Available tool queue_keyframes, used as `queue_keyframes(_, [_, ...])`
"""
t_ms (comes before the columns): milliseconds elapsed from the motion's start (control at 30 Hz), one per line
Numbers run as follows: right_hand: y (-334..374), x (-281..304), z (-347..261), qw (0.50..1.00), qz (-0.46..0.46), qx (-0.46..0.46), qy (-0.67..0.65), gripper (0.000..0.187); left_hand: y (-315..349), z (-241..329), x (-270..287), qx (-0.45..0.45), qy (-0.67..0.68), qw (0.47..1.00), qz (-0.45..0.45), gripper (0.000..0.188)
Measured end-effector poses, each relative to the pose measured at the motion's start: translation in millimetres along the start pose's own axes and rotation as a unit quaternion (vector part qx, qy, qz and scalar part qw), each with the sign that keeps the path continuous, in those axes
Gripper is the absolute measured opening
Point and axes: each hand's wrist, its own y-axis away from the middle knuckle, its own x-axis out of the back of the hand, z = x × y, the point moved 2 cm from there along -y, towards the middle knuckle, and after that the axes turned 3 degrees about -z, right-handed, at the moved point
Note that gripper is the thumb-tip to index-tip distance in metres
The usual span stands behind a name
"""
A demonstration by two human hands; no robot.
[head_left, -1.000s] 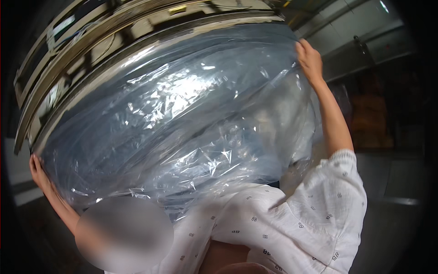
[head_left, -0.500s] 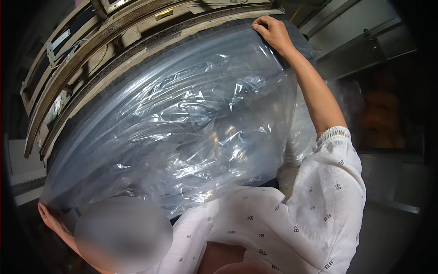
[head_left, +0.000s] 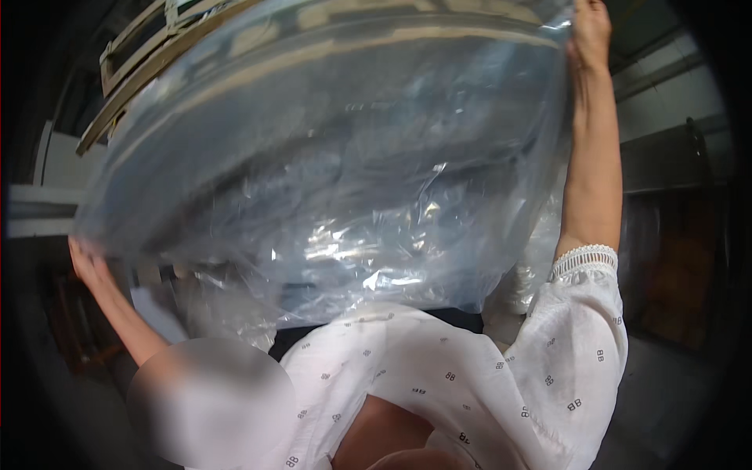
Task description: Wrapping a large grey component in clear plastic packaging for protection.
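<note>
A large sheet of clear plastic film (head_left: 337,149) stretches between my two hands, wrinkled and shiny toward my body. At its far right corner, my right hand (head_left: 592,35) is closed on the edge, arm reaching out. My left hand (head_left: 89,261) grips the left end of the film, its fingers partly hidden by blur. Through the raised film show a dark surface and a pale curved edge, both hazy. The near part of the film hangs in folds close to my white shirt.
Beyond the film at the far left stands a slatted wooden frame (head_left: 129,94). More crumpled clear plastic (head_left: 523,282) lies at the right, near my sleeve. Grey panels (head_left: 658,157) stand at the far right.
Both hands have moved farther away, the right one also to the right. The film is lifted and drawn taut, now covering the pale edge and part of the wooden frame from view.
</note>
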Motion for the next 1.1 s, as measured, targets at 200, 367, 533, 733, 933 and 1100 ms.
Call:
queue_keyframes(200, [-5,4,193,0.980,-0.026,0.026,0.194,0.023,-77,-67,-1,-0.279,-0.401,0.873,0.022,0.032])
queue_keyframes(367, [-12,4,180,0.978,-0.031,0.042,0.203,0.026,-104,-86,-42,-0.250,-0.361,0.898,0.006,0.031])
queue_keyframes(533, [-23,-12,194,0.966,-0.048,0.037,0.250,0.028,-142,-65,-38,-0.224,-0.285,0.932,-0.024,0.035])
queue_keyframes(733, [-29,5,181,0.930,-0.012,0.042,0.365,0.032,-108,-87,-103,-0.183,-0.371,0.910,0.009,0.037])
queue_keyframes(933, [-28,-6,196,0.928,0.001,-0.001,0.372,0.045,-157,-62,-31,-0.146,-0.323,0.935,-0.019,0.028])
queue_keyframes(1100, [-36,6,189,0.931,0.021,-0.022,0.363,0.044,-124,-84,-63,0.018,-0.180,0.983,0.016,0.027])
